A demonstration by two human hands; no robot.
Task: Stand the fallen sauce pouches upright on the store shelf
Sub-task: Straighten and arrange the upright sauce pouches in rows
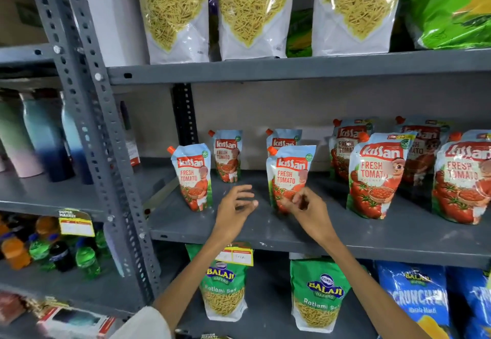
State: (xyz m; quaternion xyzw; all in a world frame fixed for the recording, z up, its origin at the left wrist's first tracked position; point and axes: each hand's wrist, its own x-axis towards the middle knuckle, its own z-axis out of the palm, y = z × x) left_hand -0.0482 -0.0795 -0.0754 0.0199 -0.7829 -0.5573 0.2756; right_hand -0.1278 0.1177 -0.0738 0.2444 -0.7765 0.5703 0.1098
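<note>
Several red-and-white tomato sauce pouches with orange caps stand upright on the grey middle shelf (265,229). A small front-left pouch (192,179) stands apart. My left hand (235,207) hovers open between it and the front-middle pouch (289,174), holding nothing. My right hand (305,210) is at the lower front of that middle pouch, fingertips curled and touching or nearly touching it; I cannot tell whether it grips. Two small pouches (228,154) stand behind. Larger pouches (377,174) stand to the right.
Aloo sev bags (252,12) fill the shelf above. Green sev bags (317,293) and blue chip bags (417,301) sit below. A slotted grey upright (87,94) bounds the left side, with bottles (42,136) beyond it. Price tags (236,255) hang on the shelf edge.
</note>
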